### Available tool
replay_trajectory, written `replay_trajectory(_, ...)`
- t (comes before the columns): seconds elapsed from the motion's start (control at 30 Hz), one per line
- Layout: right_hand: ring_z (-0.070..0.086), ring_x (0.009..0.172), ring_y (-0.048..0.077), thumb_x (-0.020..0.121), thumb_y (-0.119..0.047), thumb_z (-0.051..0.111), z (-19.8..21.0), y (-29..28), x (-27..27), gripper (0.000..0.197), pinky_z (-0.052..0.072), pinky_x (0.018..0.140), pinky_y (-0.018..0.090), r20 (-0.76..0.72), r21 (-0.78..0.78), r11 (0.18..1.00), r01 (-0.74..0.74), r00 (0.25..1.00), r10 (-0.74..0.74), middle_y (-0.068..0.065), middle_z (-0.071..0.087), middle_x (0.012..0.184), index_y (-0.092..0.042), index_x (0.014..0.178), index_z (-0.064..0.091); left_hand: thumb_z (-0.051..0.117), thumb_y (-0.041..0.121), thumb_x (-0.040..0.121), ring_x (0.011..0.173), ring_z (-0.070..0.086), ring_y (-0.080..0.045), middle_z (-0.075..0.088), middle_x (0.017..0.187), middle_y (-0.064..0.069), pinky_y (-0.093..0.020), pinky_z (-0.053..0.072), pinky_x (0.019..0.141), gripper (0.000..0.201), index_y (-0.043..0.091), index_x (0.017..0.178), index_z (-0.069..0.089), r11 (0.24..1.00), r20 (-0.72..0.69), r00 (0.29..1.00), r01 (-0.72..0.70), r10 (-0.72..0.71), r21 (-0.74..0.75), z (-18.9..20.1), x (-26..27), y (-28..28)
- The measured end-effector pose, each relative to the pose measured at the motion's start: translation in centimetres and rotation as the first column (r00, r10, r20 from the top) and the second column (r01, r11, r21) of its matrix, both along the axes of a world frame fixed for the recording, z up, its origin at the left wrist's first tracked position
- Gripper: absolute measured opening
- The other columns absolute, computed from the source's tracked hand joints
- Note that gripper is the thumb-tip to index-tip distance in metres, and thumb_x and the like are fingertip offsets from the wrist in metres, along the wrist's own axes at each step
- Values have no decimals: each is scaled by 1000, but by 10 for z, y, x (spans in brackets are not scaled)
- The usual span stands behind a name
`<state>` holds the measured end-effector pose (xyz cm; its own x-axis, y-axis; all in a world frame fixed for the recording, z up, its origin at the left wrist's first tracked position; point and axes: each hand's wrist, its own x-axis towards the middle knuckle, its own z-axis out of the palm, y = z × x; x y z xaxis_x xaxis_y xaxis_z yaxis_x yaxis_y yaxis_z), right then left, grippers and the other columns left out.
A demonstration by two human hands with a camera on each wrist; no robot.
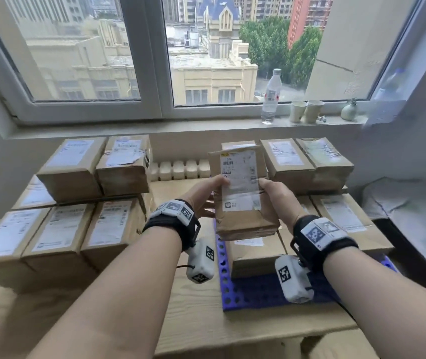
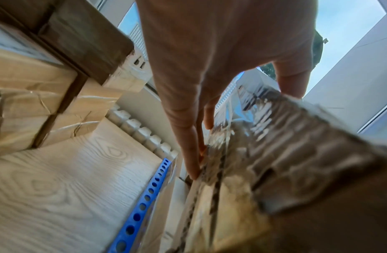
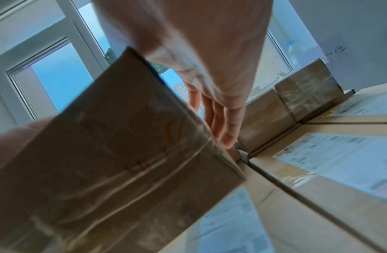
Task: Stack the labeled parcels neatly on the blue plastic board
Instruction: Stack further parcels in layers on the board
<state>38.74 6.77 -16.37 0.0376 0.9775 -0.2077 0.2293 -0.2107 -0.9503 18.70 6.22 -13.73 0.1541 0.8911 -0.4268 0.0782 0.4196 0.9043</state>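
I hold a brown cardboard parcel (image 1: 243, 216) with a white label on top, tilted and raised above the blue perforated board (image 1: 258, 291). My left hand (image 1: 213, 193) grips its left side, thumb on the label and fingers (image 2: 188, 137) along the side. On the right side my right hand (image 1: 275, 198) grips it the same way. The wrist views show the parcel (image 2: 296, 154) (image 3: 123, 145) close up, with my left hand (image 2: 210, 68) and right hand (image 3: 210, 68) flanking it. Several labeled parcels (image 1: 253, 255) lie on the board, two more (image 1: 310, 164) stacked at its back.
Stacked labeled parcels (image 1: 77, 198) fill the table's left side in two layers. The wooden table (image 1: 193, 320) shows between them and the board edge (image 2: 145, 202). A radiator (image 1: 180, 169) stands behind. On the sill are a water bottle (image 1: 271, 97), paper cups (image 1: 306, 111) and a small vase (image 1: 349, 110).
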Motion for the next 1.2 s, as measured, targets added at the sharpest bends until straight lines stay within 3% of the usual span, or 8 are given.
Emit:
replay_trajectory(0.13, 71, 93, 22, 60, -81, 52, -10, 6, 29, 83, 56, 89, 49, 79, -70, 996, -54, 995, 60, 2, 73, 103, -18, 113, 65, 58, 44, 90, 84, 65, -24, 64, 98, -11, -35, 56, 68, 42, 9, 114, 61, 997, -46, 999, -28, 25, -77, -15, 31, 8)
replay_trajectory(0.27, 69, 94, 24, 85, -66, 51, -19, 13, 41, 60, 56, 88, 47, 107, -175, 982, -76, 990, 96, 5, 70, 105, -14, 112, 61, 58, 49, 89, 88, 65, -26, 65, 102, -13, -37, 57, 72, 47, 11, 116, 60, 987, -93, 994, -62, 48, -151, -30, 47, 16)
replay_trajectory(0.33, 69, 95, 25, 88, -64, 49, -28, 19, 45, 56, 56, 88, 46, 114, -223, 971, -86, 987, 114, 6, 70, 106, -14, 112, 61, 59, 50, 89, 87, 65, -26, 66, 99, -12, -38, 57, 75, 43, 12, 111, 61, 980, -121, 991, -81, 60, -179, -39, 52, 19)
replay_trajectory(0.43, 69, 93, 25, 88, -66, 46, -39, 26, 48, 62, 57, 84, 42, 137, -279, 955, -105, 979, 148, 6, 70, 106, -12, 115, 62, 61, 50, 87, 88, 65, -25, 68, 96, -9, -38, 56, 79, 39, 14, 101, 63, 974, -163, 985, -83, 48, -212, -51, 57, 22)
replay_trajectory(0.57, 69, 91, 25, 80, -71, 43, -46, 34, 50, 70, 57, 88, 46, 190, -329, 937, -121, 963, 191, 5, 71, 101, -12, 112, 63, 63, 49, 83, 90, 66, -24, 68, 103, -8, -39, 57, 80, 41, 16, 107, 64, 972, -214, 976, -93, 46, -214, -62, 59, 29)
replay_trajectory(0.73, 68, 92, 25, 89, -61, 45, -44, 43, 49, 60, 59, 81, 41, 226, -342, 931, -124, 951, 210, 7, 68, 104, -9, 115, 60, 63, 52, 80, 98, 67, -26, 69, 111, -9, -44, 57, 88, 44, 18, 108, 63, 971, -250, 968, -88, 30, -224, -63, 59, 35)
replay_trajectory(0.97, 68, 91, 25, 91, -59, 45, -46, 47, 49, 57, 59, 81, 42, 248, -352, 929, -111, 947, 207, 6, 68, 99, -9, 112, 62, 66, 58, 61, 102, 66, -27, 67, 117, -10, -42, 59, 83, 68, 17, 117, 62, 964, -267, 964, -88, 18, -253, -65, 57, 42)
replay_trajectory(1.2, 68, 90, 25, 91, -58, 45, -44, 49, 49, 55, 59, 80, 42, 259, -353, 931, -96, 946, 196, 5, 69, 98, -9, 112, 63, 66, 58, 67, 104, 65, -26, 65, 118, -10, -43, 58, 87, 63, 18, 115, 61, 962, -277, 961, -74, -2, -263, -66, 58, 46)
